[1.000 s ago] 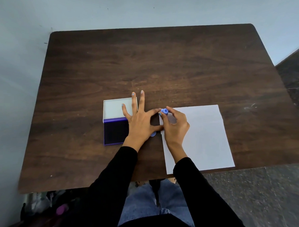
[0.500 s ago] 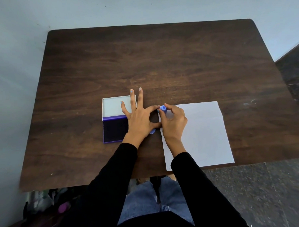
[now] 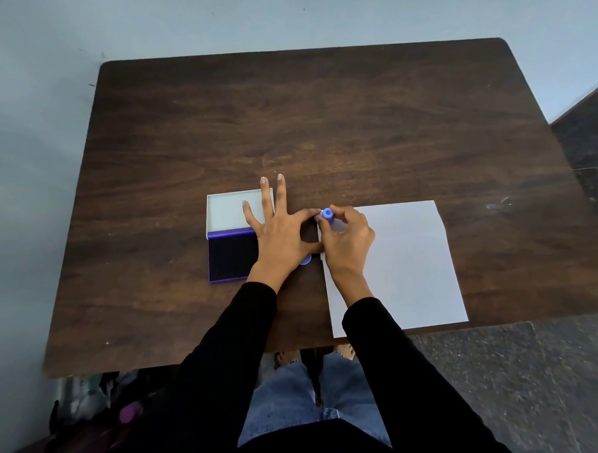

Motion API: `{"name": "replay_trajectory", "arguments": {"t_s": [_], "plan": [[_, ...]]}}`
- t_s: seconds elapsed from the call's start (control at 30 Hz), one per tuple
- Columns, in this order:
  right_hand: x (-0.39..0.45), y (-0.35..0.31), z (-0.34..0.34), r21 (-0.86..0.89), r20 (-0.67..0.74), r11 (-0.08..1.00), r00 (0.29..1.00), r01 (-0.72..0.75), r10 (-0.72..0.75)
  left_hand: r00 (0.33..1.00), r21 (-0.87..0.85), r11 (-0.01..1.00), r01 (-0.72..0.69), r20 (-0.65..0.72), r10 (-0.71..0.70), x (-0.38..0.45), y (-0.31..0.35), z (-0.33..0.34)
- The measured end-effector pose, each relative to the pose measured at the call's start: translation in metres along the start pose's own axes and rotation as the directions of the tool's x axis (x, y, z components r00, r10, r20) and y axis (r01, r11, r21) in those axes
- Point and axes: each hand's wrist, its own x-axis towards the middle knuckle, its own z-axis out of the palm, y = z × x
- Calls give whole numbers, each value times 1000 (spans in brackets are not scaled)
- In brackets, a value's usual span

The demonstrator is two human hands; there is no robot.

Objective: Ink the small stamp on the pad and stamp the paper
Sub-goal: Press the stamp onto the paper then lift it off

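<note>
A small blue stamp (image 3: 326, 214) stands at the left edge of the white paper (image 3: 405, 261); my right hand (image 3: 346, 240) grips it with its fingertips. My left hand (image 3: 280, 232) lies flat with fingers spread, partly over the open ink pad (image 3: 229, 254), its forefinger and thumb reaching toward the stamp and the paper's edge. The pad's dark purple ink surface faces up and its pale lid (image 3: 230, 209) is folded back behind it. A small blue round piece (image 3: 306, 260) peeks out from under my left palm. The stamp's face is hidden.
The dark wooden table (image 3: 329, 125) stands against a pale wall at the back and left. The paper reaches the table's near right edge. My legs in jeans (image 3: 304, 397) are under the near edge. Dark stone floor (image 3: 524, 373) lies to the right.
Both hands stay in almost the same pose. The right hand's fingers have shifted slightly on the stamp, which remains at the paper's left edge.
</note>
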Motion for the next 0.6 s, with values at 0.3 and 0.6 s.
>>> {"name": "replay_trajectory", "arguments": {"t_s": [0.3, 0.6], "plan": [[2, -2, -1, -8, 30, 999, 999, -35, 35, 1000, 6, 1000, 2, 12, -2, 0, 2, -2], [23, -25, -33, 457, -233, 876, 929, -155, 286, 999, 19, 1000, 13, 46, -14, 1, 2, -3]]}}
